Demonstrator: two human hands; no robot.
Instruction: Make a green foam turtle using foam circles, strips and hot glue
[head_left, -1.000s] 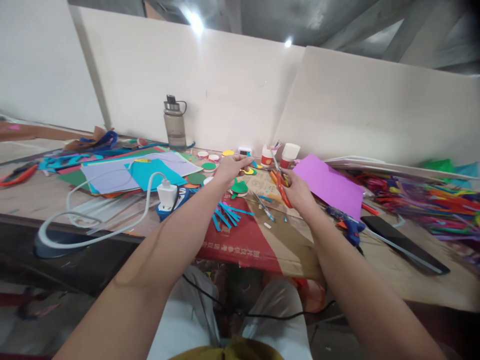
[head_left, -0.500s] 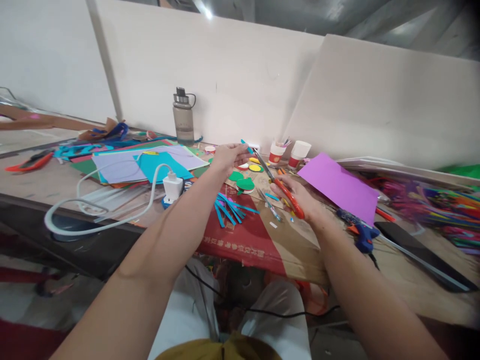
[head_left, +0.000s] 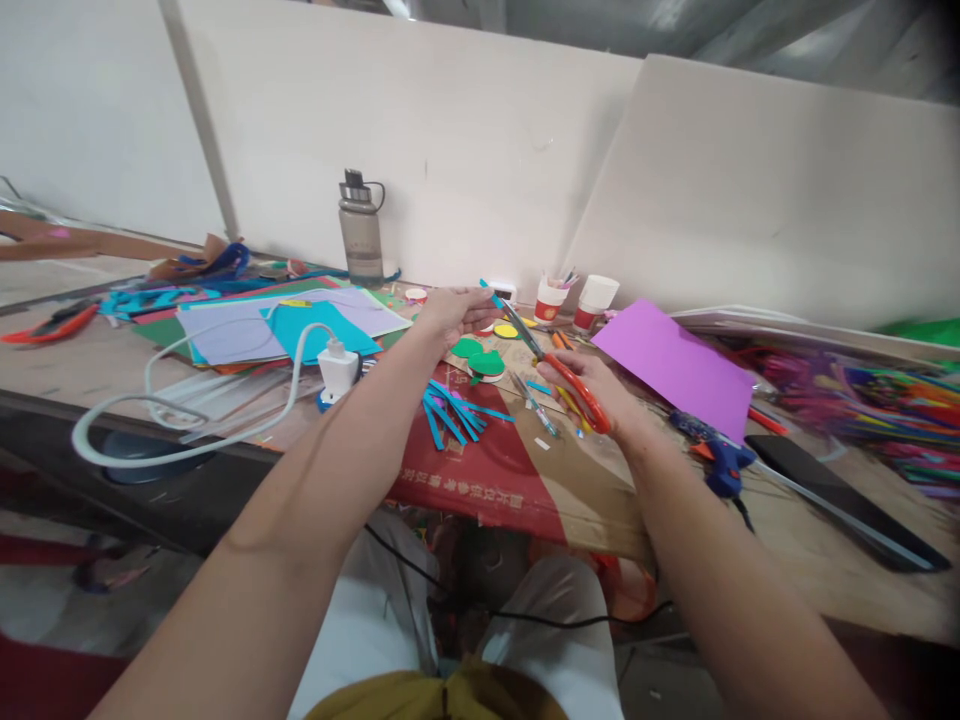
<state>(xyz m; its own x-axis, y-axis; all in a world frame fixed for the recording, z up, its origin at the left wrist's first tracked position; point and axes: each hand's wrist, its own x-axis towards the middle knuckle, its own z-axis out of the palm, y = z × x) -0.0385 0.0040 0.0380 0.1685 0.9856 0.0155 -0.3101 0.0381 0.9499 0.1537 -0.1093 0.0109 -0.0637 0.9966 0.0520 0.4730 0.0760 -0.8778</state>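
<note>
At twelve o'clock, the left hand (head_left: 456, 312) pinches a blue strip (head_left: 497, 300), likely flimsy, best end-held; the right hand (head_left: 602, 378) grips scissors (head_left: 564, 371).

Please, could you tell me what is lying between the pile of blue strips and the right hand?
In the head view, a thin pen-like tool and a short blue strip lie between the pile of blue strips and the right hand.
</note>
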